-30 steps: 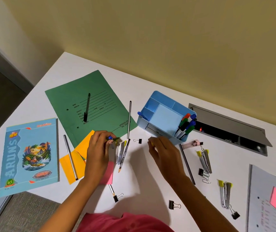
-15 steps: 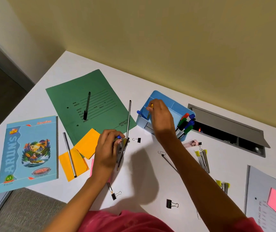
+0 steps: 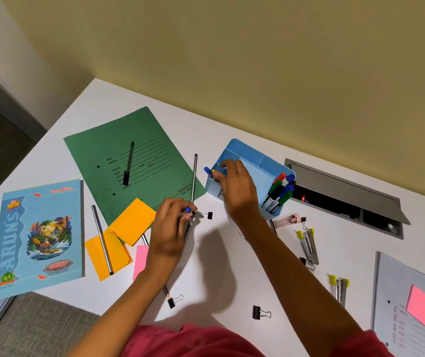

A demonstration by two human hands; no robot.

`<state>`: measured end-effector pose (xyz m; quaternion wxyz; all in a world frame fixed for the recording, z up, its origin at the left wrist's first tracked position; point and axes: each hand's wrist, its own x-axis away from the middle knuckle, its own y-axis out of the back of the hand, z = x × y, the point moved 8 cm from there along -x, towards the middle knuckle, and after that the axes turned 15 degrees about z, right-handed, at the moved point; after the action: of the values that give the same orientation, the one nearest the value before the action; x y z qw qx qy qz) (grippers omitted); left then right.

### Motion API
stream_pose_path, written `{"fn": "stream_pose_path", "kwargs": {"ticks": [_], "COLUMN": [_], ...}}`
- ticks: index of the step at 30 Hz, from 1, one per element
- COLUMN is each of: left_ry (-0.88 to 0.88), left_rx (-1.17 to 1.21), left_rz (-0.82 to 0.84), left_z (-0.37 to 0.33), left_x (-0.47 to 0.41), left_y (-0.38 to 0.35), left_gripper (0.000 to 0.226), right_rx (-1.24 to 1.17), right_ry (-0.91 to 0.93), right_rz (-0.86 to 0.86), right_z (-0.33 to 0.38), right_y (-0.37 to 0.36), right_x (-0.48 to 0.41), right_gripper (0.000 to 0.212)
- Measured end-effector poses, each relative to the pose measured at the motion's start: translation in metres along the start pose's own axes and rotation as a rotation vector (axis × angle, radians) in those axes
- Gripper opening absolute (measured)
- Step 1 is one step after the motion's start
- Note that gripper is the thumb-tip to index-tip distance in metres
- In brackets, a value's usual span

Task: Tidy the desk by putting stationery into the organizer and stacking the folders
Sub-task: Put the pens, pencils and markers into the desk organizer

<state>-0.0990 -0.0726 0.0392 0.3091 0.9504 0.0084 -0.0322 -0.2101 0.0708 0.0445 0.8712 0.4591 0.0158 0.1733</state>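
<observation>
1. Right hand (image 3: 234,188) reaches over the left end of the blue organizer (image 3: 248,152). Its fingers are curled, and thumb and fingertip pinch a small yellow piece (image 3: 213,171) right at the rim of the left compartment. I judge the drop to be the step in hand.
2. Left hand (image 3: 170,228) is clenched round a handful of stationery (image 3: 187,210), with a blue cap on top and silver metal at its side. It is held low near the middle of the table (image 3: 98,106).
3. From the left hand the organizer lies ahead and to the right, toward the table's far edge, and close by. The handful's long axis runs roughly near to far. The right hand is the nearer one and fills that compartment, so the left probably needs it clear first.
4. Markers (image 3: 280,189) stand in the organizer's right end. A slim grey pen (image 3: 194,176) lies near to far between the organizer and the green folder (image 3: 108,150), which carries a black pen (image 3: 129,163). A binder clip (image 3: 208,215) sits just beside the left fingertips. The grey folder (image 3: 396,292) lies at the right edge, well apart from the green one, so nothing is stacked yet.
5. The yellow piece is too small to identify. The left palm hides how many items it holds. I cannot tell whether the blue object (image 3: 207,170) at the organizer's left wall is inside it. The grey folder is cut off by the frame.
</observation>
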Motion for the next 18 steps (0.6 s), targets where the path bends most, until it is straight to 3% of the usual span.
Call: {"fn": "stream_pose_path", "kwargs": {"ticks": [4,7,10,12,18], "left_ry": [-0.011,-0.008,0.015,0.052,0.082], "left_rx": [0.024,0.065,0.123,0.178,0.323], "left_rz": [0.009,0.01,0.006,0.021,0.016], "left_z": [-0.006,-0.01,-0.012,-0.011,-0.011], "left_x": [-0.004,-0.008,-0.01,-0.009,-0.009], "left_y": [0.001,0.0,-0.002,-0.006,-0.007], "left_gripper": [0.015,0.014,0.013,0.016,0.029], "right_rx": [-0.093,-0.172,-0.232,-0.279,-0.195], "right_ry": [0.113,0.164,0.286,0.273,0.264], "right_rz": [-0.155,-0.078,-0.012,0.006,-0.096], "right_z": [0.018,0.024,0.03,0.026,0.02], "right_y": [0.012,-0.002,-0.018,-0.024,-0.011], "right_x": [0.034,0.06,0.085,0.094,0.093], "right_gripper": [0.017,0.014,0.022,0.028,0.026]}}
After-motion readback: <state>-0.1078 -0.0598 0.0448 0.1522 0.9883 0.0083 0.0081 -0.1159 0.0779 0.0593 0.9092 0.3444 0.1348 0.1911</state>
